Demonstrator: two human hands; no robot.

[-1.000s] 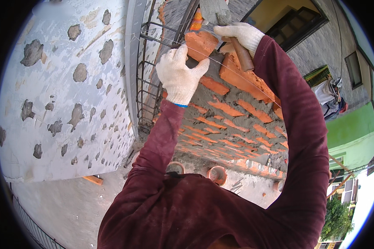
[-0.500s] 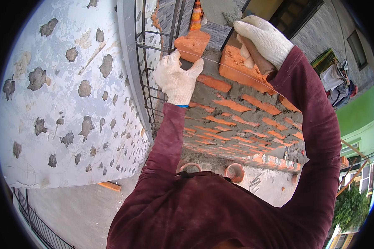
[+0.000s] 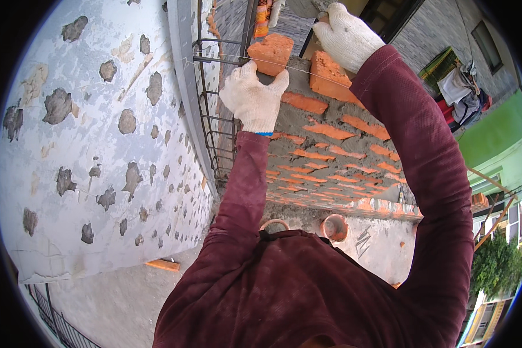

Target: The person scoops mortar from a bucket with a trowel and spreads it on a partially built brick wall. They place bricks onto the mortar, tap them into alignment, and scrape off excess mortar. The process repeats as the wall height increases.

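Note:
My left hand (image 3: 254, 95), in a cream knitted glove, has its thumb and fingers against the near side of an orange brick (image 3: 271, 51). This brick sits at the left end of the wall top, beside grey mortar (image 3: 298, 78). Higher and to the right, my gloved right hand (image 3: 349, 37) is curled round a brown tool handle, mostly hidden by the glove. Below that hand another brick (image 3: 329, 75) lies on the brick wall (image 3: 330, 152). A thin string (image 3: 301, 69) stretches along the wall top, passing across the left brick.
Steel rebar (image 3: 219, 60) stands left of the wall, next to a pitted whitish wall (image 3: 107, 156). Buckets (image 3: 334, 228) stand on the floor below. A wood piece (image 3: 163, 265) lies at lower left. Clothes (image 3: 461, 90) hang at the right.
My right hand has shifted up and left, and the brown handle is now mostly covered. The left hand stays at its brick, which looks turned slightly. The whole view has shifted a little.

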